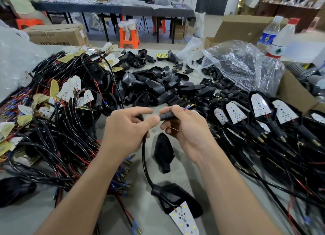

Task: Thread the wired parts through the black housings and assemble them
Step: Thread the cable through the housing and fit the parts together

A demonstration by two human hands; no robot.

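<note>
My left hand point(130, 127) pinches a black sheathed cable point(144, 157) just left of a small black stem piece point(166, 117). My right hand point(186, 129) grips that stem piece, and the cable's red and blue wire tips point(188, 108) poke out past its fingers. The cable curves down to a black housing point(182, 199) near my forearms, with a white LED board point(184, 219) lying at its mouth. Another empty black housing point(164, 151) lies on the table under my hands.
A tangle of wired LED boards point(58, 122) fills the left. Loose black housings point(158, 88) are heaped behind my hands. Assembled units point(260, 115) lie in rows on the right. A plastic bag point(241, 65), two bottles point(279, 39) and cardboard boxes point(295, 94) stand at the back right.
</note>
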